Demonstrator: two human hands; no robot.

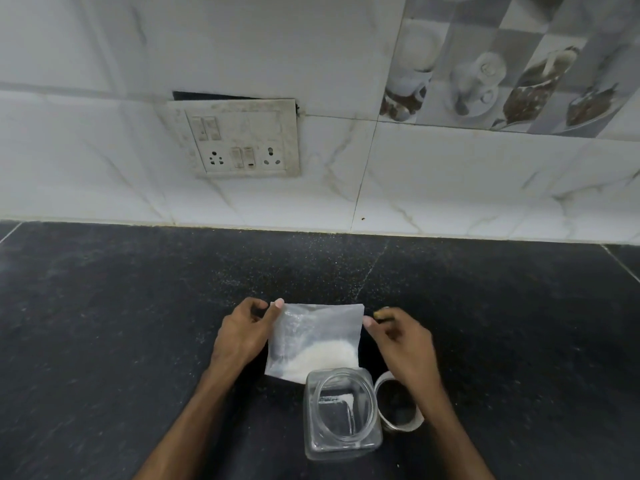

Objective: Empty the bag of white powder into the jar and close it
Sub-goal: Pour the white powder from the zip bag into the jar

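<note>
A clear plastic bag [313, 341] with white powder in its lower part is held upright above the dark counter. My left hand [242, 332] pinches its top left corner. My right hand [403, 339] pinches the top right edge. Just in front of the bag stands a clear square jar [341, 415] with a round open mouth and a little white powder at its bottom. The jar's lid [398, 407] lies beside it on the right, partly hidden by my right wrist.
The black stone counter [138, 323] stretches left and right of the jar. A white tiled wall [450, 185] with a switch and socket plate [239, 138] rises behind it. White specks dot the counter near the wall.
</note>
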